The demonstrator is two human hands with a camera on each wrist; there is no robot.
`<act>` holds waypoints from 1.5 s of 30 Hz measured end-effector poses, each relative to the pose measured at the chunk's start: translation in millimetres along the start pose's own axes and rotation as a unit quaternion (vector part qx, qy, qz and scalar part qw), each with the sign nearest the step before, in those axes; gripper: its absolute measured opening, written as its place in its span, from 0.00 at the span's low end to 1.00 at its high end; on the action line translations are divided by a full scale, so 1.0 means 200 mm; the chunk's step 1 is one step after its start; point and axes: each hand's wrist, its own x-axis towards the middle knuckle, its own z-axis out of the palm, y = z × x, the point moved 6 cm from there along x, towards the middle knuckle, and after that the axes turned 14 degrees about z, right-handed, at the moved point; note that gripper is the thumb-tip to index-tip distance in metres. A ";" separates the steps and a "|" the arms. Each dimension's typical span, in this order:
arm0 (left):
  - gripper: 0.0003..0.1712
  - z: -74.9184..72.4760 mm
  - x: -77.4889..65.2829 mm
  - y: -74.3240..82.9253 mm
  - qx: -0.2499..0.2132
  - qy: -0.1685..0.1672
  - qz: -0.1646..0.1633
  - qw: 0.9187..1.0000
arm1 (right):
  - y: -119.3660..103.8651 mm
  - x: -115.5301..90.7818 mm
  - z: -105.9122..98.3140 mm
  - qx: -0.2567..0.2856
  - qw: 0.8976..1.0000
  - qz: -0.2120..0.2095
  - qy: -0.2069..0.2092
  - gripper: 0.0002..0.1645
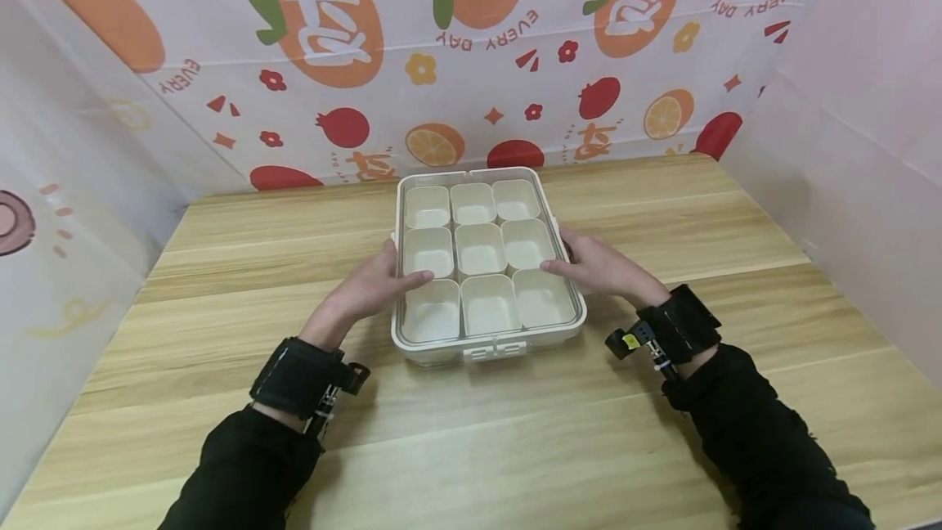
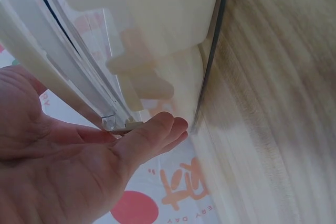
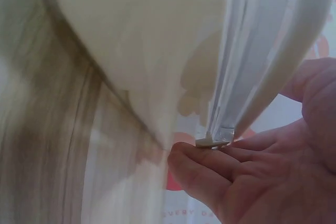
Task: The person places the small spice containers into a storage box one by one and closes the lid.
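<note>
A cream storage box (image 1: 452, 345) with a see-through lid lies flat on the table, and several small square cups (image 1: 480, 250) show through the top. At its left side my left hand (image 1: 368, 283) grips the box, thumb over the lid's edge. In the left wrist view its fingers touch a small side latch (image 2: 127, 128). My right hand (image 1: 605, 267) holds the opposite side, thumb likewise on the lid. The right wrist view has those fingers under a matching latch (image 3: 212, 143). A front latch (image 1: 495, 352) faces me.
The wood-grain table (image 1: 515, 448) spreads around the box on all sides. Behind it hangs a fruit-print cloth (image 1: 471, 88), close to the box's far edge. Pale cloth walls (image 1: 846, 145) stand at left and right. Each wrist wears a black strap (image 1: 298, 377) with a camera.
</note>
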 end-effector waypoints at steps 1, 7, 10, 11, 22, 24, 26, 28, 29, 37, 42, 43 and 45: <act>0.51 0.00 0.00 0.00 0.000 -0.001 -0.002 1.000 | 0.00 0.00 0.00 0.004 1.000 0.003 -0.001 0.40; 0.51 0.02 0.01 0.01 -0.007 0.000 0.013 1.000 | 0.01 -0.01 -0.01 -0.006 1.000 0.013 -0.007 0.40; 0.47 0.03 0.01 0.03 -0.029 0.008 0.036 0.999 | 0.01 -0.01 -0.02 -0.014 1.000 0.005 -0.007 0.39; 0.47 0.03 0.01 0.03 -0.032 0.010 0.038 0.999 | 0.01 -0.01 -0.02 -0.014 1.000 0.000 -0.008 0.38; 0.53 0.03 -0.01 0.01 -0.036 0.002 0.009 0.999 | -0.03 -0.01 -0.03 -0.020 0.999 -0.005 -0.024 0.36; 0.53 0.03 -0.01 0.01 -0.041 0.004 0.006 0.999 | -0.03 -0.01 -0.03 -0.019 0.999 -0.001 -0.027 0.37; 0.53 0.03 0.00 0.01 -0.045 0.005 0.006 0.999 | -0.03 -0.01 -0.03 -0.020 0.999 0.002 -0.026 0.37; 0.52 0.03 0.00 0.01 -0.046 0.005 0.009 0.999 | -0.03 -0.02 -0.03 -0.023 0.999 0.006 -0.022 0.36; 0.53 0.03 0.00 0.02 -0.043 0.003 0.010 0.999 | -0.02 -0.02 -0.03 -0.024 0.999 0.007 -0.021 0.36; 0.50 0.02 -0.01 0.03 -0.025 0.010 0.026 0.999 | -0.02 -0.02 -0.04 -0.012 1.000 0.009 -0.016 0.36; 0.49 0.02 -0.01 0.03 0.022 0.005 0.024 0.999 | -0.01 -0.03 -0.04 -0.002 1.000 -0.002 -0.016 0.34; 0.50 0.01 -0.02 0.04 0.052 0.006 0.020 0.998 | -0.01 -0.03 -0.04 -0.003 1.000 0.002 -0.014 0.34; 0.53 -0.03 -0.04 0.05 0.133 0.011 0.022 0.991 | 0.00 -0.05 -0.06 -0.020 1.000 0.019 0.004 0.39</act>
